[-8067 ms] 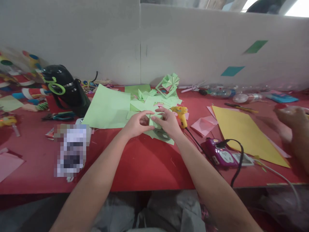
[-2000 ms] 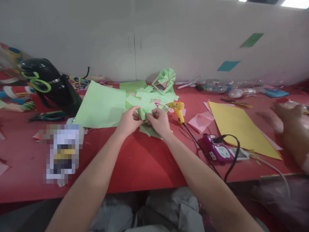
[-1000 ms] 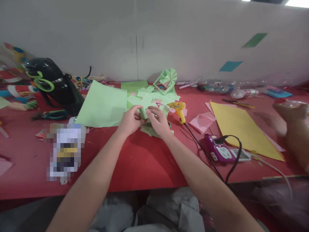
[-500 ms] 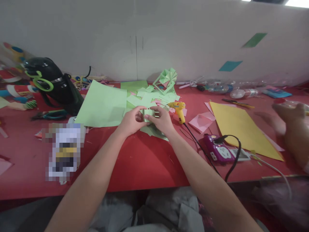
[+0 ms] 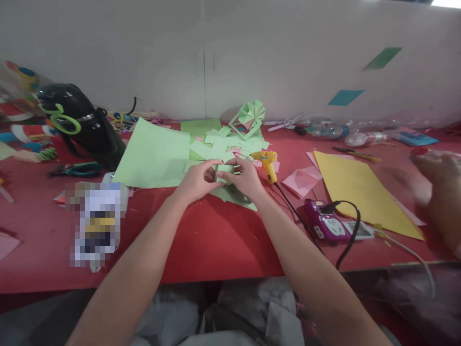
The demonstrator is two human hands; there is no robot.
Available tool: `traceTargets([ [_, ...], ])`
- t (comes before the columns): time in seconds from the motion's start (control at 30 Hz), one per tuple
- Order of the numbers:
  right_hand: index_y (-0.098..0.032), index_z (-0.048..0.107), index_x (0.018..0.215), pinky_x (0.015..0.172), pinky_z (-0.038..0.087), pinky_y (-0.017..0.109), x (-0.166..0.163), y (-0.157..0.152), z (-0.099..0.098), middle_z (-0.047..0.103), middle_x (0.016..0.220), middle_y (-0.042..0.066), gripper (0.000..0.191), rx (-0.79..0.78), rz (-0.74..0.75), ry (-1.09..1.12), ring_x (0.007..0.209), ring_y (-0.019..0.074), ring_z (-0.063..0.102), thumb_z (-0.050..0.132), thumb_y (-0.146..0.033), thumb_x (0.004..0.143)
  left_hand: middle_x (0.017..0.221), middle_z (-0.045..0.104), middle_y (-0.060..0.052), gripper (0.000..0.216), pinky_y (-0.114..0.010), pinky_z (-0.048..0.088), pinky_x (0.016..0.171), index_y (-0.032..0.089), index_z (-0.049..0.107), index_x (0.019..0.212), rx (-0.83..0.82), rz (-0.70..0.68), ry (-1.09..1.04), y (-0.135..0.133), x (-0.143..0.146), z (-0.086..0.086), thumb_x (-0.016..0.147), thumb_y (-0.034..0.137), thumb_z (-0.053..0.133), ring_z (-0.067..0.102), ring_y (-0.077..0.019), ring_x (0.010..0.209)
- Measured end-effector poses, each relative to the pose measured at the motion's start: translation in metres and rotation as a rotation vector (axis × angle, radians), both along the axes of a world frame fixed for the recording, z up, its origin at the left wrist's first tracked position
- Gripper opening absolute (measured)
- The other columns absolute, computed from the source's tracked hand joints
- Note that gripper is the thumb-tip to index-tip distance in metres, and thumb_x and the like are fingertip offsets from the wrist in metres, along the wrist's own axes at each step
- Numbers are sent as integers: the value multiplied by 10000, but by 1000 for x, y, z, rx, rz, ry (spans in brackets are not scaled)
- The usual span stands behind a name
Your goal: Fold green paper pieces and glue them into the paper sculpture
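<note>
Between my two hands is a small folded piece of light green paper (image 5: 224, 169), mostly covered by fingers. My left hand (image 5: 197, 181) pinches it from the left, thumb below and fingers above. From the right, my right hand (image 5: 245, 179) grips the same piece with its thumb against the near face. Loose green paper scraps (image 5: 219, 146) lie just behind the hands, and a darker green piece (image 5: 234, 196) lies under them. A yellow glue gun (image 5: 267, 166) rests right of my right hand. Behind the scraps stands a green folded-paper construction (image 5: 250, 117).
A large green sheet (image 5: 154, 154) lies left of my hands, beside a black bottle (image 5: 81, 125) and pliers (image 5: 77, 169). To the right are a yellow sheet (image 5: 363, 192), pink paper (image 5: 301, 181) and a purple power socket (image 5: 326, 223) with cords. Another person's hand (image 5: 441, 192) is at far right.
Both my hands keep hold of the green paper piece, with only a slight shift of fingers. The view has moved a little. The other person's hand at far right moves, blurred.
</note>
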State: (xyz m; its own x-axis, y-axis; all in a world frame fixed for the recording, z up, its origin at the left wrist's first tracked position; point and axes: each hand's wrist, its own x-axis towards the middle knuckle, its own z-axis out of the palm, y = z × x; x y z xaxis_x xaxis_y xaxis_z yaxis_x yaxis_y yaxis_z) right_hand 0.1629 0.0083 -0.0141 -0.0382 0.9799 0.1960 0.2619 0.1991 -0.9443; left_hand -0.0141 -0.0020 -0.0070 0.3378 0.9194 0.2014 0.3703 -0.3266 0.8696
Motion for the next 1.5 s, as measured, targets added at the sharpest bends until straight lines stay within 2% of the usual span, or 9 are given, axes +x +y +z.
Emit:
traceTargets([
  [0.3,-182,661,925,510,294,262,8,2,0,404,577,-69,499,-49,77,-2,545,92,356,808,-547,618,808,596,13,560,-283,518,720,255,591,1260,33,-38,1,-1,-1,1,729,291,765,596,-138,710],
  [0.5,-203,542,805,506,321,254,9,1,1,470,629,-59,477,-69,146,112,552,88,395,825,-528,600,943,596,-23,818,-307,527,757,238,450,1416,-10,-54,-53,-2,2,-1,687,312,811,598,-152,795],
  [0.6,-216,510,786,513,335,257,8,1,2,461,653,-57,469,-27,160,134,566,93,396,815,-528,615,998,606,-50,633,-325,532,779,216,534,1318,-19,-45,-72,0,2,-1,740,334,762,613,-158,813],
  [0.73,-223,509,803,581,416,279,8,1,2,512,697,-37,463,11,210,99,641,126,485,803,-535,627,857,610,-27,426,-313,516,730,193,589,1175,8,-19,-36,3,-1,0,777,297,701,604,-155,746],
  [0.87,-222,619,1064,842,479,364,8,-3,5,655,958,43,485,96,303,15,966,215,598,789,-472,686,760,580,11,369,-290,482,698,196,592,1103,46,-10,53,2,-5,5,748,215,689,573,-140,689],
  [0.93,-234,645,1133,861,474,374,8,-5,6,670,1031,57,490,104,317,-33,1030,234,592,777,-451,713,766,585,12,355,-282,465,687,206,581,1095,81,0,93,2,-7,7,753,209,676,567,-141,695],
  [1.03,-234,671,1119,813,478,353,9,-5,6,679,1038,56,473,105,287,-29,992,225,604,787,-436,707,766,580,22,424,-271,444,672,218,526,1155,122,8,110,2,-8,6,755,202,665,569,-144,709],
  [1.23,-208,679,845,754,478,343,7,-6,7,681,857,32,296,137,264,-55,800,185,602,779,-446,701,770,571,32,515,-266,431,685,234,451,1227,148,1,142,1,-7,5,750,144,621,576,-147,741],
  [1.5,-201,679,814,694,463,325,8,-8,8,668,785,24,237,194,224,-82,716,163,570,730,-426,762,841,583,6,439,-285,457,732,247,488,1200,116,-23,55,-4,-2,4,793,231,651,550,-139,747],
])
